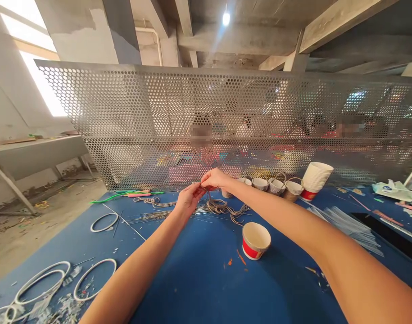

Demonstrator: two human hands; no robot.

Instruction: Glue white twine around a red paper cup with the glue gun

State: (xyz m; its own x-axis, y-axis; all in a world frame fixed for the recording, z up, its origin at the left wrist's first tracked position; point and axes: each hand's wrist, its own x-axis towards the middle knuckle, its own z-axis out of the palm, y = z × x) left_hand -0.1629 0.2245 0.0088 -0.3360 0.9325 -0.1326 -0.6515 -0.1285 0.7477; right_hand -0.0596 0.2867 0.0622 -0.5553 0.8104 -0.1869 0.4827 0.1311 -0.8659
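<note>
Both my hands meet over the far middle of the blue table (192, 279). My left hand (188, 199) is closed in a pinch on brown cord. Just beside and above it, my right hand (213, 179) pinches the same cord between its fingertips. Loose loops of the brown cord (218, 207) trail below them onto the table. Thin wire-like sticks (151, 218) lie under and around the loops. Nearer to me stands a white paper cup (256, 241) with a red band, upright and with nothing visible inside.
Several small cup baskets (276, 186) with handles line the back, beside stacked paper cups (317, 177). Clear strips (347, 227) and a dark phone (390, 236) lie right. White rings (95, 279) and scraps lie left. A perforated metal screen (131, 117) stands behind, with people beyond.
</note>
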